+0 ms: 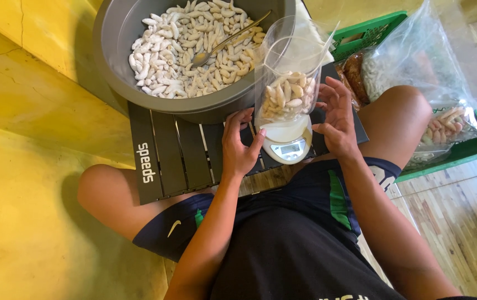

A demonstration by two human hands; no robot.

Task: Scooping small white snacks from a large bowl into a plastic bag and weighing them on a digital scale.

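A low black slatted table (171, 155) carries a grey basin (110, 50) and a small scale (288, 147)

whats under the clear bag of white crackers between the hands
A small white digital scale sits under the clear bag, on the black slatted table. Its display shows below the bag; most of the weighing plate is covered. The left hand and right hand flank the bag.

One grey basin (110, 61) holding white crackers (166, 50), too many to count, plus one metal spoon (216, 49). One small digital scale (288, 145) on one black slatted table (166, 155), carrying one clear plastic bag (291, 66) part-filled with the same crackers. One green crate (460, 150), at least two filled bags (416, 61) in it; two hands, left hand (239, 147) and right hand (338, 119).
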